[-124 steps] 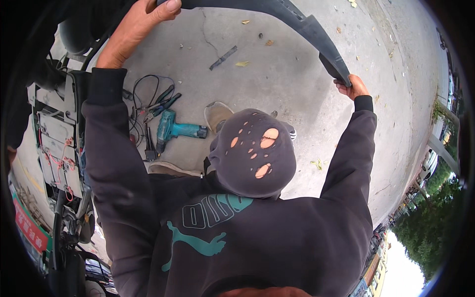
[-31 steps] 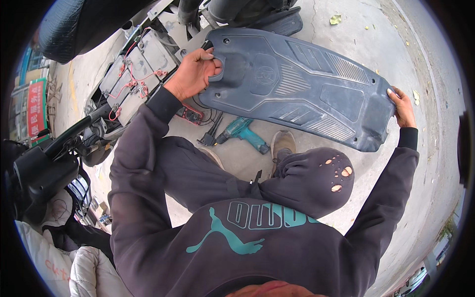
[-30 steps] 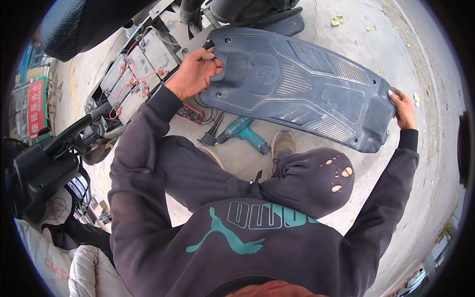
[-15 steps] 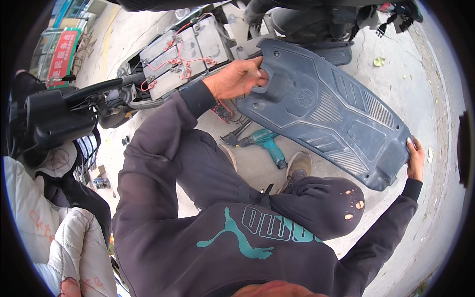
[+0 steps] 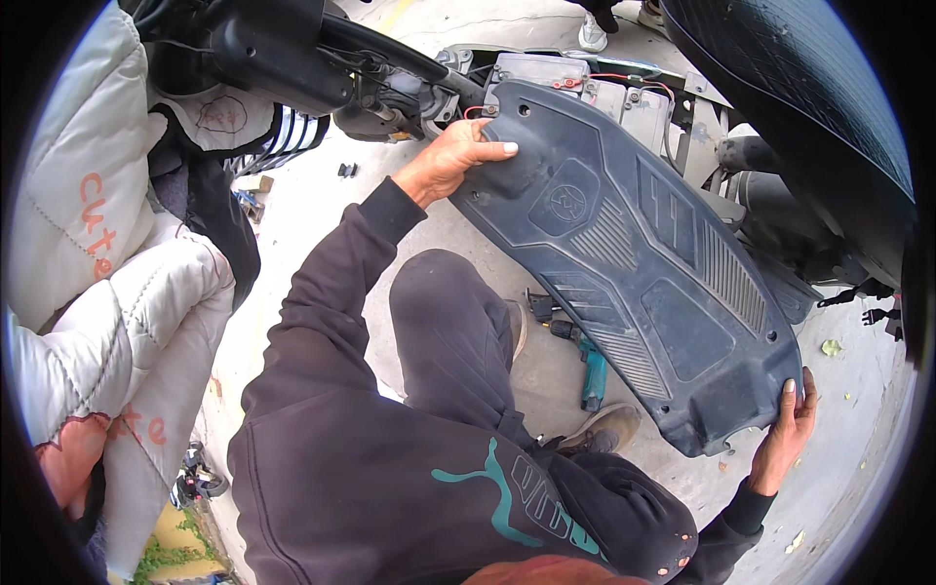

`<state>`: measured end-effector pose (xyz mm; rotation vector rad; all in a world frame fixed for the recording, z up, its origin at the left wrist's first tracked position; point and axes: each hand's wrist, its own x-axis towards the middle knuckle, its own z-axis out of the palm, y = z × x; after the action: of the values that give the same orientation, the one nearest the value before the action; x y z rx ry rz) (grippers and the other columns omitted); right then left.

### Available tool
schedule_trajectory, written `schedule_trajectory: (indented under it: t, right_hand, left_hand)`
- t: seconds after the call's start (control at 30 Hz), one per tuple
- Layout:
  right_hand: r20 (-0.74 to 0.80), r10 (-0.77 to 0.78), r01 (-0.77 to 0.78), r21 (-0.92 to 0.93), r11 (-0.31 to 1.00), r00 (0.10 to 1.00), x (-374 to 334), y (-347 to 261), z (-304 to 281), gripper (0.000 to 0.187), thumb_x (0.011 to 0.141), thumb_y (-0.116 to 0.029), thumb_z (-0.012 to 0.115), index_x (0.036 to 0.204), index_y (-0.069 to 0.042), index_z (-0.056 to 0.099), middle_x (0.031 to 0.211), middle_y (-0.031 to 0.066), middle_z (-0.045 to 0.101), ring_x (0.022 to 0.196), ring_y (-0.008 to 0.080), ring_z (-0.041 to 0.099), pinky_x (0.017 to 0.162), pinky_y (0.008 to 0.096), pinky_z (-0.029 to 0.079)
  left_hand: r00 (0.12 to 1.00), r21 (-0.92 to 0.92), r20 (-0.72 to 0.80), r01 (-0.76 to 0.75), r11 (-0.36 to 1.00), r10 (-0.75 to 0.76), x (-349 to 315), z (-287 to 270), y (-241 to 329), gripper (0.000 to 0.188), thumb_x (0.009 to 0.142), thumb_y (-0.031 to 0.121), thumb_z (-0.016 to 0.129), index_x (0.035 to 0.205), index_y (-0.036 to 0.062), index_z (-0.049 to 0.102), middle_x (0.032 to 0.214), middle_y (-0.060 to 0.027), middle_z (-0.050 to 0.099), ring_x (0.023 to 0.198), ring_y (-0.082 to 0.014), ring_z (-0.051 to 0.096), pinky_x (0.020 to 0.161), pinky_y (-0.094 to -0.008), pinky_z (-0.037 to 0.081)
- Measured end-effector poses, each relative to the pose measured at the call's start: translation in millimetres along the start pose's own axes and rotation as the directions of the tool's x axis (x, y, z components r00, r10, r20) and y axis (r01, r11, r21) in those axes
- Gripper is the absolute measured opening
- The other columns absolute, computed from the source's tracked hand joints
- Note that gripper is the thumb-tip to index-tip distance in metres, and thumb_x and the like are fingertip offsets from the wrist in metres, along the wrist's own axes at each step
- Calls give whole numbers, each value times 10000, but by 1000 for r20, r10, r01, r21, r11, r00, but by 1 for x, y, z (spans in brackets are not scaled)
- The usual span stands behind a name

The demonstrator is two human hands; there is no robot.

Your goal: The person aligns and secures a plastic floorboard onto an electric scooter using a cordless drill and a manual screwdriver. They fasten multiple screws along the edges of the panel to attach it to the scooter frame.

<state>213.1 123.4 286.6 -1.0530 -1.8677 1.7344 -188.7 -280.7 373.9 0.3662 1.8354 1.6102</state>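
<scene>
A dark grey plastic scooter floorboard panel (image 5: pixel 682 312), with ribbed tread patches and a round emblem, slants across the view between my hands. My left hand (image 5: pixel 444 161) grips its far left end, thumb on top and fingers mostly hidden beneath. At the near right end, my right hand (image 5: pixel 783 439) clasps the edge, thumb on the upper face. Behind the panel's far end, grey batteries (image 5: pixel 546 73) with red wires lie in the scooter's open frame, partly covered by the panel. A teal cordless drill (image 5: pixel 590 375) rests on the ground below it, partly hidden.
The black scooter seat (image 5: pixel 799 88) fills the upper right. At the left hangs a white quilted cover (image 5: pixel 88 175) with red markings, below the black steering-column housing (image 5: pixel 268 49). My shoe (image 5: pixel 604 429) is near the drill. Another person's white shoe (image 5: pixel 591 34) shows at the top.
My hands have brought the panel left relative to the scooter, so its far end overlaps the batteries. The view has swung left, showing more of the quilted cover and the seat.
</scene>
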Motion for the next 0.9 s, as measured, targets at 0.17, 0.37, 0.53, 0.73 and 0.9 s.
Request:
schedule_trajectory:
  t: [0.17,0.37,0.53,0.73,0.9]
  right_hand:
    - [219,-174,178,3,984,960,1,-49,43,565,1040,-300,538,1491,6,391,1328,132,550,1180,155,537,999,319,429]
    - [391,-15,-5,50,999,920,10,-35,106,591,1051,-378,494,1483,9,380,986,31,463,842,108,476,858,312,555]
    - [322,-48,30,62,998,945,29,-30,140,609,1071,-387,436,1508,24,327,1449,140,425,1121,164,542,762,299,579]
    - [199,-223,202,117,972,954,66,-22,174,615,1071,-402,445,1506,23,354,1388,126,496,988,130,560,720,278,550]
    - [71,-236,233,52,971,969,99,-45,186,571,1065,-417,455,1431,22,476,1159,74,610,944,113,567,703,268,531]
  left_hand:
    - [981,-37,-120,-159,987,153,-29,-81,8,442,905,103,692,1280,-70,536,1146,-138,687,1009,-181,698,906,-316,574]
    - [951,9,-263,-166,986,162,-53,-111,23,411,944,104,644,1312,-43,534,1176,-132,683,1055,-199,689,954,-345,554]
    - [896,94,-420,-114,989,143,-71,-140,32,363,931,144,692,1242,-15,594,1139,-102,697,1039,-167,669,977,-315,512]
    - [822,318,-398,-292,902,407,-57,-124,37,467,910,127,721,1314,-22,540,1189,-80,665,1082,-147,616,1030,-278,412]
    - [817,479,-368,-243,843,444,-62,-129,70,435,917,123,707,1288,-33,542,1156,-64,625,1080,-119,560,1014,-247,367]
